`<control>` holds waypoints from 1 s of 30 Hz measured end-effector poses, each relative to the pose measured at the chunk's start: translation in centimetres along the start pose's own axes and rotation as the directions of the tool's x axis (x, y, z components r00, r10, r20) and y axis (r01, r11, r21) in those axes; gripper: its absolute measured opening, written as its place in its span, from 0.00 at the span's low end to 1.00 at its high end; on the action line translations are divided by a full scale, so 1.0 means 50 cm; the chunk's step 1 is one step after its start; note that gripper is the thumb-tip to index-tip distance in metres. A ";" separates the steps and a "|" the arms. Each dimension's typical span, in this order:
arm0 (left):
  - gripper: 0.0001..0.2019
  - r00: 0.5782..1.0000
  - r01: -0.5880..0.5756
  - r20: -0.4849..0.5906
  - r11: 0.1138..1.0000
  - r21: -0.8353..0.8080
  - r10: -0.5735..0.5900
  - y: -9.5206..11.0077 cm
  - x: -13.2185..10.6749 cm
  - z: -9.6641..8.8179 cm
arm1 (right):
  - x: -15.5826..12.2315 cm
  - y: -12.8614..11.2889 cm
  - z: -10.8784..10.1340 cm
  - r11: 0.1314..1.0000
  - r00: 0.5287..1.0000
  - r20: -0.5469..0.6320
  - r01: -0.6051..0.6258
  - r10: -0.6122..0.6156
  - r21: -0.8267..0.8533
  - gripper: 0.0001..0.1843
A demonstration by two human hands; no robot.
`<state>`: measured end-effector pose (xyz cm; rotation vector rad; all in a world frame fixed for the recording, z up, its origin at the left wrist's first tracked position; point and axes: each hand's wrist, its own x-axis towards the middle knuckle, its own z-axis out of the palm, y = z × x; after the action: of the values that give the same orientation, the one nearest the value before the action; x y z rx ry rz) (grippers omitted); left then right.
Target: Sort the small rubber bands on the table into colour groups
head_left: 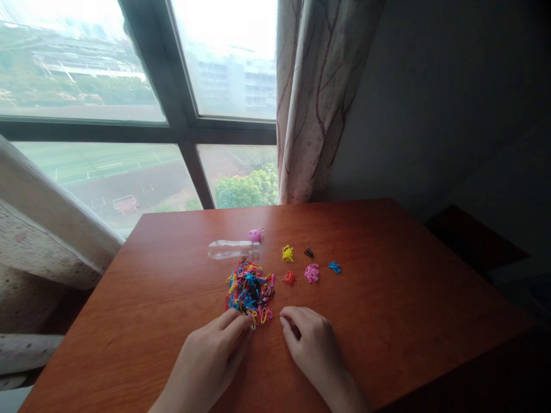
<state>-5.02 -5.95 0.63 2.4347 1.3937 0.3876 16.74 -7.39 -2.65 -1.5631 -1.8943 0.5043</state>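
A heap of small elastic hair bands [249, 289] in mixed colours lies on the wooden table. At its near edge is my left hand [219, 341], closed, with thumb and forefinger tips pinched against the bands; whether one is between them I cannot make out. My right hand [310, 335] rests just right of the heap, its fingers curled and thumb near the forefinger; anything inside is hidden. Sorted by colour to the right are yellow bands [287, 253], red bands [289, 278], pink bands [311, 273], black bands [309, 252] and blue bands [334, 267].
Behind the heap a clear plastic bottle-like container [230, 249] lies on its side, with a pink cap-like piece [255, 234] by its right end. The table [408, 298] stands against a window [236, 129], with a curtain [318, 103] on either side.
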 end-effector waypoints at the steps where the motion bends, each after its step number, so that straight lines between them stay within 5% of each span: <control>1: 0.12 1.000 -0.003 0.006 1.000 0.023 0.003 0.007 0.005 0.001 | 0.000 -0.001 -0.001 1.000 1.000 0.003 0.000 0.000 -0.003 0.09; 12: 0.09 0.996 0.038 0.070 0.965 0.258 -0.058 0.058 0.056 0.007 | -0.001 -0.002 -0.004 1.000 1.000 0.017 0.007 -0.007 -0.014 0.09; 18: 0.10 0.988 0.027 0.142 0.967 0.252 -0.065 0.071 0.075 0.005 | 0.002 -0.004 -0.006 0.999 1.000 0.007 0.024 -0.023 -0.027 0.10; 30: 0.13 0.996 0.055 0.056 0.990 0.127 -0.063 0.050 0.074 -0.015 | 0.002 -0.003 -0.006 0.999 1.000 0.015 0.021 -0.020 -0.024 0.09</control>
<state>-1.53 -3.87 2.62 2.4748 1.5025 0.2174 16.84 -7.34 -2.33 -1.5579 -1.9325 0.4873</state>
